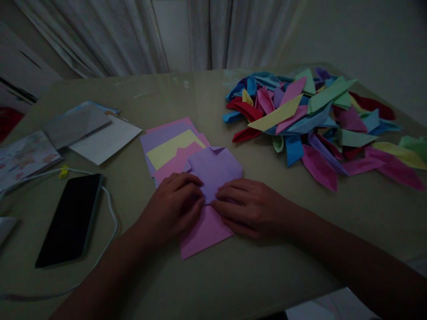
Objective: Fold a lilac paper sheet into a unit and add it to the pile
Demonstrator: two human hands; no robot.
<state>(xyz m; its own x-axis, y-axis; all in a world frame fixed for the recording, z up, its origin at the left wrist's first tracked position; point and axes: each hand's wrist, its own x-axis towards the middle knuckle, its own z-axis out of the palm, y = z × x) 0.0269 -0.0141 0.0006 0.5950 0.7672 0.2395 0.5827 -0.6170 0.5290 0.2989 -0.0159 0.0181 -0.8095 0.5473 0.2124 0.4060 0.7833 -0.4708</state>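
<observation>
A partly folded purple sheet of paper (218,166) lies in front of me, two of its corners turned in at the far side. My left hand (176,200) has its fingers curled on the near left edge of this sheet. On the near right edge, my right hand (248,206) presses with bent fingers, its fingertips close to the left ones. A pink sheet (203,240) sticks out beneath the purple paper towards me. Beyond my left hand is a loose stack with purple, pink and yellow paper, and a yellow sheet (167,151) shows on it.
A large heap of folded coloured paper pieces (293,111) covers the table's far right. At left lie a black-screened phone (71,220), a white cable (111,209), a white sheet (106,140) and a flowered booklet (26,155). Curtains (100,35) hang behind the table.
</observation>
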